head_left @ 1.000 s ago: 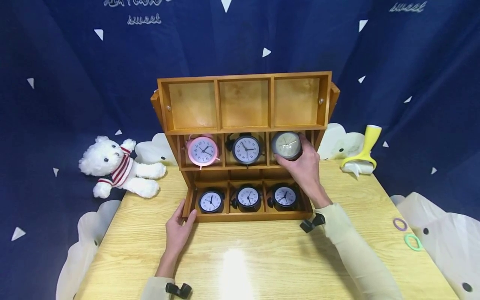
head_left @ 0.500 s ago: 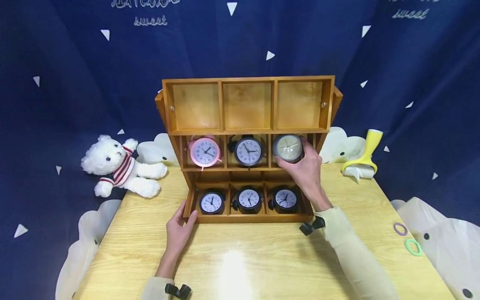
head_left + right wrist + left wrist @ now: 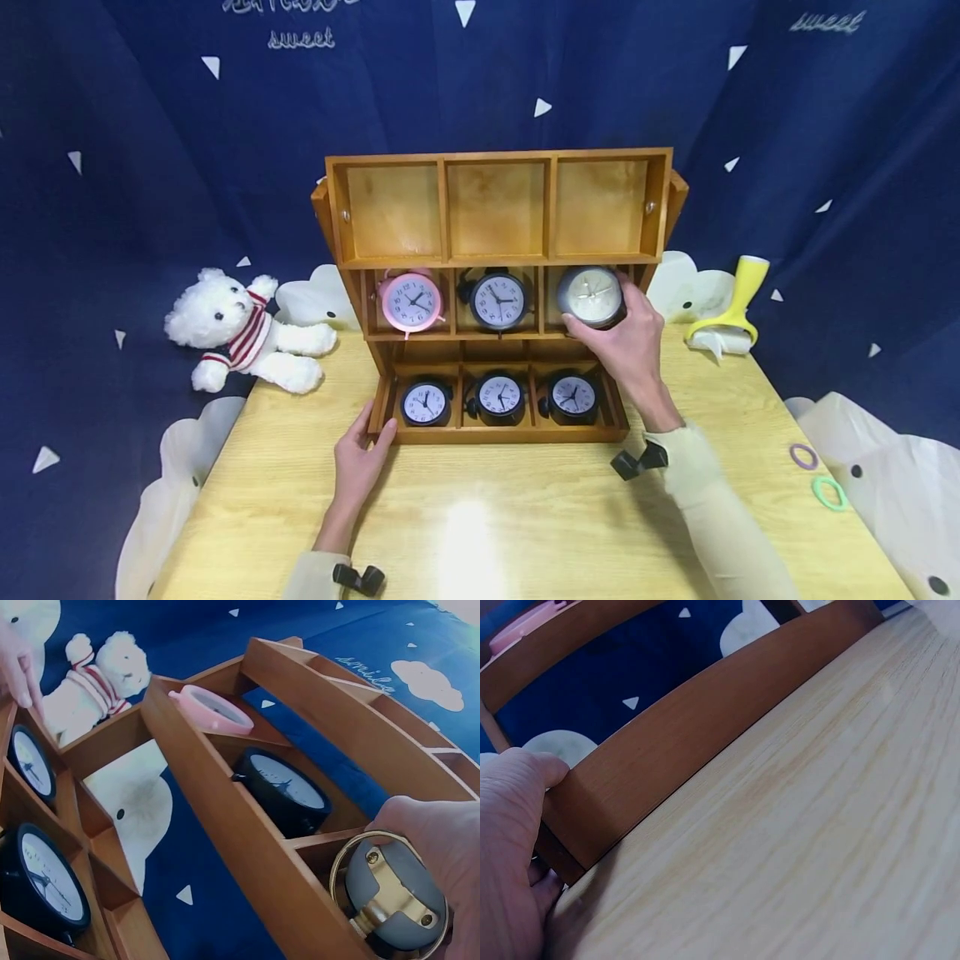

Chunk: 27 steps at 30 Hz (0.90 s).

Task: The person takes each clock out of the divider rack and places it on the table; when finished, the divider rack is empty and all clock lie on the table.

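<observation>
In the head view, my right hand (image 3: 634,337) grips a round grey clock (image 3: 591,296) by its sides, at the front of the right compartment in the middle tier of a wooden rack (image 3: 498,261). In the right wrist view, gold-coloured fittings and a gold ring show on the grey clock's body (image 3: 412,885). My left hand (image 3: 360,454) holds the rack's lower left corner; the left wrist view has the thumb over the front board (image 3: 675,742) and fingers at the side. A pink alarm clock (image 3: 411,302) and a black alarm clock (image 3: 498,300) occupy the other middle compartments.
Several black clocks, one of them a black clock (image 3: 498,395), sit in the bottom tier. A white teddy bear (image 3: 243,329) lies left of the rack. To the right are a yellow-handled lint roller (image 3: 727,312), a purple ring (image 3: 803,456) and a green ring (image 3: 829,493).
My right hand has moved slightly right and outward with the grey clock, which now sits further forward of its compartment. The left hand keeps its place on the rack's corner.
</observation>
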{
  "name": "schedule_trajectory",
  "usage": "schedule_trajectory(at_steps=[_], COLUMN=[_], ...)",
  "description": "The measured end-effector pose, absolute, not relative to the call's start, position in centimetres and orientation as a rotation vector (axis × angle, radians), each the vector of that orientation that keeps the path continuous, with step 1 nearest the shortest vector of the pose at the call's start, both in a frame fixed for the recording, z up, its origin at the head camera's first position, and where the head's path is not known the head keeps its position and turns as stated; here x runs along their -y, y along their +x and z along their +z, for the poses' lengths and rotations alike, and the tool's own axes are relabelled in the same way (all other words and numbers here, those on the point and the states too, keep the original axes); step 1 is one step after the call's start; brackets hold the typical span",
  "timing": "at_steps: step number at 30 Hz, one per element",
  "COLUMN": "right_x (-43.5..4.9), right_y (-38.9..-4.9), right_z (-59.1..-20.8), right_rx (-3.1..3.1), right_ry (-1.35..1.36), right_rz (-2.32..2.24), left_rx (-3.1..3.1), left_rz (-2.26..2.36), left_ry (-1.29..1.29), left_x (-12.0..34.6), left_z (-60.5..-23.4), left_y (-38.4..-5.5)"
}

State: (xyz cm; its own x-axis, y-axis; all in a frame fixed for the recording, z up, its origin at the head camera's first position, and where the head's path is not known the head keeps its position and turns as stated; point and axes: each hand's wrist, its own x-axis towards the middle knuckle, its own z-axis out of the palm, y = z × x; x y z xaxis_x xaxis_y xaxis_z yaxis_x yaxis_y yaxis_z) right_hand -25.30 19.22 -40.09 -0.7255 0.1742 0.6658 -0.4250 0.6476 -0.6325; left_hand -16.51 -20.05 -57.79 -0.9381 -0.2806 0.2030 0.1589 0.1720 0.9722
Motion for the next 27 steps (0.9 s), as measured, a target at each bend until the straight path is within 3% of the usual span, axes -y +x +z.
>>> schedule_trajectory(at_steps=[27], right_x=[-23.9], right_y=[-20.2], right_z=[-39.9], right_rx=[2.185], right_ry=[0.08], right_rz=[1.042], left_rx=[2.127], left_rz=[-1.843], left_ry=[0.138], left_x=[20.4], left_z=[-58.8], left_y=[-16.9])
